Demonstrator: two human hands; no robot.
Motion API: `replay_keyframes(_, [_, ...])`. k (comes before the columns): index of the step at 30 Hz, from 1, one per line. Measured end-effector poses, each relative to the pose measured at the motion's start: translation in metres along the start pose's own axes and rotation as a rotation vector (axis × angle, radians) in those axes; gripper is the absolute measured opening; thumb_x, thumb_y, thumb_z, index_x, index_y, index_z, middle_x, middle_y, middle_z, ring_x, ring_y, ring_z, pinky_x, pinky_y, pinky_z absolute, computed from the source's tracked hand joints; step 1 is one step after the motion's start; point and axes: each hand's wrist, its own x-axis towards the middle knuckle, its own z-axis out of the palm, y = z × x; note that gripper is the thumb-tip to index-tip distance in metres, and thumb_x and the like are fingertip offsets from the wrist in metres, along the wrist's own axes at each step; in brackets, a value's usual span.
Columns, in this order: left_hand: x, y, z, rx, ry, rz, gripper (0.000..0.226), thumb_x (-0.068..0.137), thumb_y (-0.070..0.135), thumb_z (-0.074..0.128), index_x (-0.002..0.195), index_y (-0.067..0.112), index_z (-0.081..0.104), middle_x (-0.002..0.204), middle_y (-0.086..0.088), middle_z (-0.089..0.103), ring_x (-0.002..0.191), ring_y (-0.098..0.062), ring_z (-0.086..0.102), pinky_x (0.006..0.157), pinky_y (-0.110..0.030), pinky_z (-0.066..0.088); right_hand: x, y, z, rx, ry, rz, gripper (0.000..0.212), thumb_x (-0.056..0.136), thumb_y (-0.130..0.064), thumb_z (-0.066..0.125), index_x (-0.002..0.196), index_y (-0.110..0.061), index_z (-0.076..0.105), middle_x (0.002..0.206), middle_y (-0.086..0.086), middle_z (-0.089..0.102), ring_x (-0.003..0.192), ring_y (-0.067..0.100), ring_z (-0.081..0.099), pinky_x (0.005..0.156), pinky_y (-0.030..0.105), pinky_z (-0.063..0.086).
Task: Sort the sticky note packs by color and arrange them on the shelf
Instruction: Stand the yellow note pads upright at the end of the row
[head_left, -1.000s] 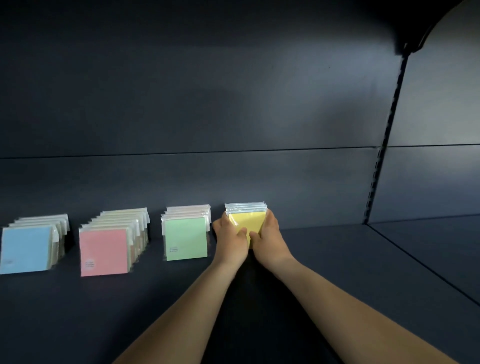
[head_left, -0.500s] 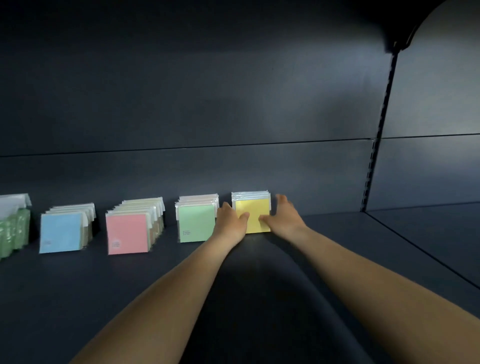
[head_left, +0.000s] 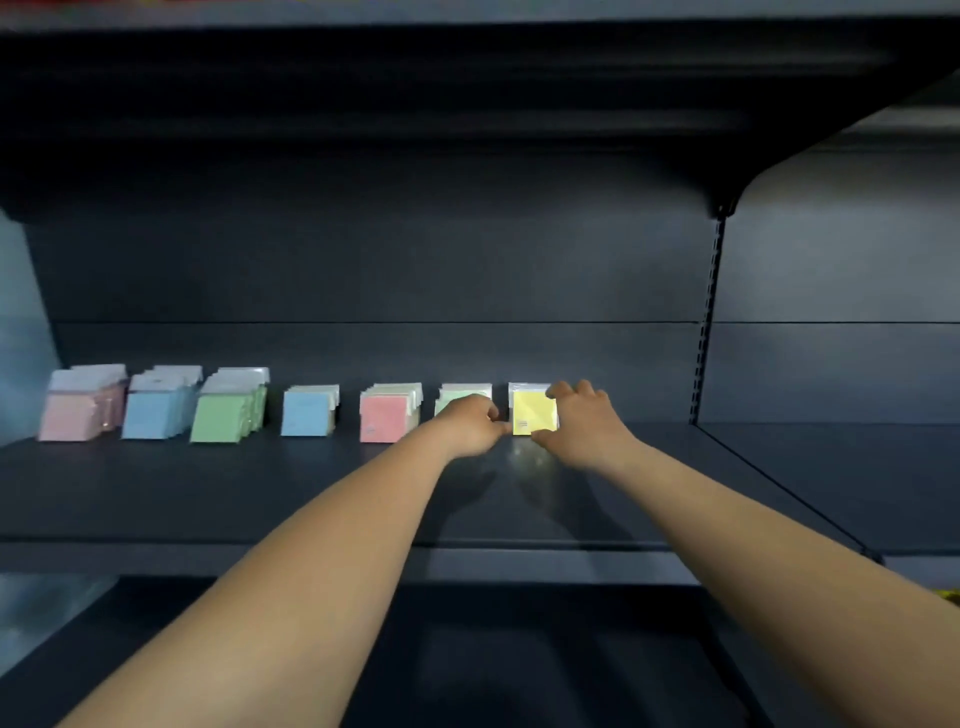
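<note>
Both hands are at the yellow stack (head_left: 532, 413), far back on the shelf (head_left: 260, 499) and at the right end of the row. The right hand (head_left: 582, 421) cups its right edge with the fingers spread and loosely curled, resting against it more than clamping. The left hand (head_left: 475, 421) is curled nearly closed at the stack's lower left corner, thumb toward the packs, though whether it actually pinches anything I cannot tell. These packs look light and flat, wrapped in clear film that would probably be slippery, so a stack standing on edge would likely fan or topple if squeezed from one side only. Taking it by both side edges and pressing evenly inward seems safest. Moving left from the hands, I count seven stacks in all: the yellow one, a green stack (head_left: 460, 397) partly hidden behind the left hand, a pink stack (head_left: 387, 418), a blue stack (head_left: 309, 415), then a larger green stack (head_left: 228, 410), larger blue stack (head_left: 158, 408) and larger pink stack (head_left: 83, 410) at the far left.
</note>
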Motion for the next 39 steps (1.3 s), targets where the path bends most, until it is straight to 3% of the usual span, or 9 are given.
replay_keyframes(3, [-0.040,-0.007,-0.010,0.045,-0.003,-0.018,0.018,0.095,0.034,0.048,0.099,0.021,0.059,0.111,-0.007,0.052,0.099,-0.020,0.048,0.084,-0.026,0.035,-0.034,-0.017,-0.011,0.001,-0.017,-0.015,0.061,0.087,-0.036,0.060,0.137,-0.013,0.035,0.137,0.014,0.036,0.127,0.033,0.033,0.104,0.041,0.035])
replay_keyframes(8, [-0.088,-0.023,-0.026,0.111,0.002,-0.028,0.044,0.096,0.034,0.047,0.132,0.009,0.049,0.138,-0.008,0.047,0.124,-0.025,0.046,0.098,-0.030,0.037,-0.075,-0.038,-0.020,-0.012,-0.031,-0.014,0.059,0.088,-0.034,0.057,0.139,-0.013,0.035,0.137,0.013,0.036,0.129,0.033,0.032,0.105,0.042,0.036])
replay_keyframes(14, [-0.117,-0.059,-0.034,0.089,0.002,-0.032,0.038,0.096,0.031,0.047,0.125,0.008,0.054,0.130,-0.007,0.052,0.116,-0.024,0.050,0.090,-0.027,0.037,-0.099,-0.061,-0.009,0.005,-0.062,-0.001,0.063,0.089,-0.036,0.059,0.141,-0.014,0.032,0.137,0.013,0.037,0.129,0.032,0.032,0.105,0.043,0.036])
replay_keyframes(19, [-0.104,-0.100,-0.028,0.066,-0.025,-0.020,0.014,0.095,0.031,0.048,0.090,0.018,0.048,0.097,-0.002,0.046,0.086,-0.019,0.043,0.077,-0.028,0.035,-0.095,-0.076,0.018,0.040,-0.101,0.055,0.064,0.089,-0.036,0.059,0.142,-0.013,0.032,0.143,0.013,0.033,0.133,0.032,0.027,0.107,0.041,0.033])
replay_keyframes(29, [-0.005,-0.138,-0.013,-0.004,-0.028,0.023,0.013,0.094,0.028,0.049,0.090,0.016,0.053,0.099,-0.005,0.056,0.087,-0.020,0.048,0.079,-0.030,0.040,-0.017,-0.065,0.074,0.105,-0.146,0.148,0.062,0.089,-0.036,0.059,0.141,-0.012,0.034,0.146,0.011,0.033,0.135,0.032,0.027,0.109,0.038,0.028])
replay_keyframes(32, [0.039,-0.143,-0.005,-0.035,-0.037,0.011,0.015,0.093,0.027,0.049,0.086,0.014,0.052,0.092,-0.004,0.054,0.083,-0.020,0.046,0.068,-0.028,0.036,0.027,-0.054,0.092,0.110,-0.156,0.161,0.060,0.088,-0.038,0.059,0.138,-0.011,0.038,0.141,0.011,0.039,0.131,0.031,0.034,0.105,0.035,0.031])
replay_keyframes(34, [0.069,-0.147,0.001,-0.087,-0.034,-0.016,0.015,0.093,0.026,0.050,0.086,0.014,0.052,0.090,-0.003,0.052,0.081,-0.019,0.046,0.062,-0.025,0.033,0.060,-0.045,0.105,0.128,-0.174,0.181,0.052,0.086,-0.042,0.060,0.126,-0.011,0.047,0.128,0.010,0.048,0.122,0.030,0.042,0.094,0.033,0.037])
replay_keyframes(37, [0.108,-0.153,0.018,-0.182,-0.032,-0.042,0.013,0.092,0.028,0.052,0.089,0.015,0.055,0.092,-0.003,0.055,0.082,-0.017,0.048,0.064,-0.025,0.034,0.100,-0.035,0.127,0.216,-0.190,0.228,0.027,0.085,-0.040,0.061,0.078,-0.017,0.050,0.086,0.000,0.052,0.084,0.017,0.050,0.066,0.026,0.036])
replay_keyframes(39, [0.123,-0.157,0.034,-0.251,-0.017,-0.050,0.018,0.091,0.029,0.055,0.102,0.015,0.060,0.102,-0.001,0.059,0.092,-0.015,0.053,0.073,-0.024,0.037,0.116,-0.033,0.141,0.277,-0.186,0.237,0.041,0.085,-0.038,0.061,0.060,-0.017,0.036,0.064,-0.003,0.040,0.061,0.011,0.038,0.053,0.024,0.027])
